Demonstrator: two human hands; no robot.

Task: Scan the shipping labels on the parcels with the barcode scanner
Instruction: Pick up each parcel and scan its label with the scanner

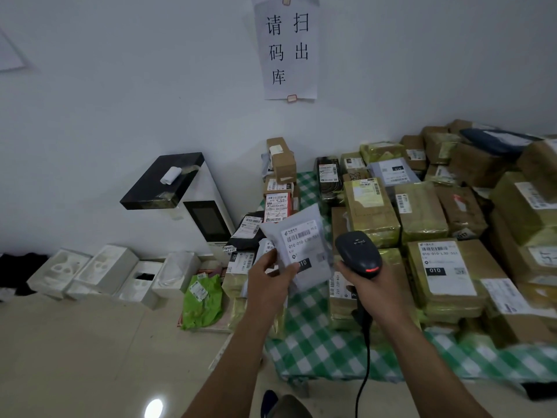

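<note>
- My left hand (pixel 268 282) pinches the lower edge of a soft grey bag (pixel 310 236), thumb on the front. It holds the bag up above the table (pixel 316 342). The bag's label (pixel 301 241) faces me.
- My right hand (pixel 372 286) is wrapped round the handle of the barcode scanner (pixel 358 254). The scanner is just to the right of the bag. A red light shows on its back.
- I think the scanner's nose points away from me, toward the heap of parcels, not at the label on the grey bag. If I press now, it may read the wrong label. Many labels lie close by, like the one on the big brown box (pixel 446 273).
- The bag is soft and I hold it by one edge only. It may flop or bend, and a bent label is hard to read. It may also slip out and fall.
- The black cord (pixel 366 357) hangs down from the scanner in front of the table. It may catch on a box if I swing my arm wide.
- I count two hands, one scanner, one cord and one grey bag held up.
- The brown parcels (pixel 422 209) fill the right side of the table. I see more than ten, but some hide others, so I cannot count them all.
- On the floor at the left I count about four white boxes (pixel 105 267) in a row and one green bag (pixel 203 300).
- By the wall I count one white machine (pixel 208 218) with a dark screen, and one paper sign (pixel 287 49) above it.
</note>
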